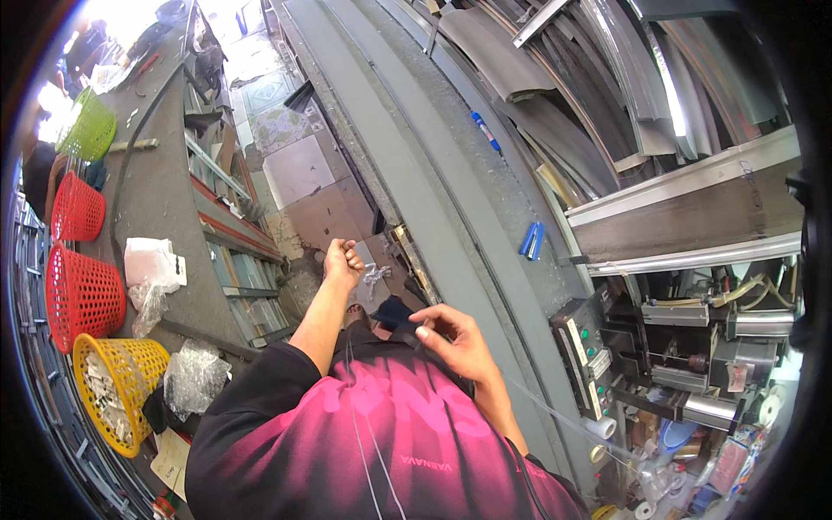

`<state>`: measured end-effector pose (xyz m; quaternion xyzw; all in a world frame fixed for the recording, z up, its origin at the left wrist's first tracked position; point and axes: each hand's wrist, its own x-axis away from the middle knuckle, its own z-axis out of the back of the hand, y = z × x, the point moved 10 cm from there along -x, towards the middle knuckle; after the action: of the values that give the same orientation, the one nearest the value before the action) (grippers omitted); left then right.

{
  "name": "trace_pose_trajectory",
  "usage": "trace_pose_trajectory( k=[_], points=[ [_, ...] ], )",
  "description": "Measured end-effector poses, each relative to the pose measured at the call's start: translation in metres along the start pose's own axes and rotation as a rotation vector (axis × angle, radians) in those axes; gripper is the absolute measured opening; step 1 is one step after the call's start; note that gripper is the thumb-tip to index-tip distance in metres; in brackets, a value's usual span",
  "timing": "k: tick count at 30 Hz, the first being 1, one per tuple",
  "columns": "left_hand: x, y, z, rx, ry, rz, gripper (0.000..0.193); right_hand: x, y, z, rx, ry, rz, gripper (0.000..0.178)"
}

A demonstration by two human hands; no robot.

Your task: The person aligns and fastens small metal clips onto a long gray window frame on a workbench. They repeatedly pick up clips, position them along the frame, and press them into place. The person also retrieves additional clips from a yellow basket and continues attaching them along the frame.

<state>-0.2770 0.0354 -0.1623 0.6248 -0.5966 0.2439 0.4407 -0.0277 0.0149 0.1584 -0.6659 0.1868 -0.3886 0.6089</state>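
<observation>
My left hand (342, 260) is stretched out ahead of my chest and clenched into a fist above the tiled floor, beside the near edge of a long grey bench (433, 173). My right hand (455, 338) is closer to my body, fingers curled, thumb and forefinger pressed together next to a dark object (394, 312). Whether anything is pinched there is too small to tell. A thin pale line (563, 416) runs from behind my right wrist toward the lower right. I am wearing a pink and black shirt (381, 442).
Left workbench (152, 191) carries a green basket (87, 130), two red baskets (82, 299), a yellow basket (117, 390) and clear plastic bags (195, 377). A blue marker (485, 130) and blue tubes (532, 240) lie on the grey bench. Metal profiles (607, 87) and a machine (589, 355) stand right.
</observation>
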Motion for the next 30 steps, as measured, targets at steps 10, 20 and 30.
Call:
trace_pose_trajectory(
  k=[10, 20, 30],
  points=[
    [0.010, 0.086, -0.090, -0.046, -0.075, -0.015, 0.019, -0.074, 0.009, 0.106, -0.052, 0.369, 0.112, 0.021],
    [-0.056, 0.143, -0.359, -0.364, -0.484, 0.150, 0.023, -0.115, -0.134, 0.097, -0.567, 0.133, 0.766, 0.146],
    [-0.083, 0.066, -0.472, -0.976, -0.591, 0.497, 0.024, -0.148, -0.280, 0.045, 0.036, 0.826, 1.221, 0.077]
  ],
)
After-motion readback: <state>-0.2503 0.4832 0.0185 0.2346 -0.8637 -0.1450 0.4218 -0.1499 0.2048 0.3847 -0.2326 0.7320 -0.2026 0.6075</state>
